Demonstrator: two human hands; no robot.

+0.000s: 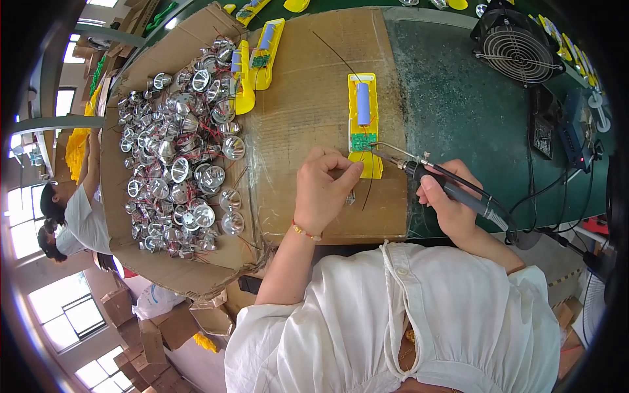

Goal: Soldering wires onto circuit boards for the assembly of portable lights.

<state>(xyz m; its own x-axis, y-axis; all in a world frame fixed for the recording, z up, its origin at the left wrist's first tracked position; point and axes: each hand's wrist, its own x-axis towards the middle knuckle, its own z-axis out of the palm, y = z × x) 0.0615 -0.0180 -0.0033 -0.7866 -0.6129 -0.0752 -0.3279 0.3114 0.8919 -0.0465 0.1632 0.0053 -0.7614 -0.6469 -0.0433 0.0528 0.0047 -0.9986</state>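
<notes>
In front of me on the cardboard lies a yellow plastic housing (pixel 373 168) with a blue cylindrical battery (pixel 363 105) and a small green circuit board (pixel 362 142). My left hand (pixel 322 183) is closed in a pinch beside the housing's near end. A bit of shiny metal shows under its fingertips; what the pinch holds is hidden. My right hand (pixel 452 209) grips a soldering iron (pixel 436 180) with a thin curved feed tube (pixel 400 150) above it. Both tips point at the circuit board; contact cannot be made out. Dark thin wires stick out from the housing.
A cardboard box (pixel 190 283) full of silver reflector cups (pixel 180 170) with red wires stands at left. More yellow housings (pixel 267 56) lie beyond. A black fan (pixel 514 52) and a blue soldering station (pixel 573 131) stand right, with cables. Other people (pixel 82 213) work far left.
</notes>
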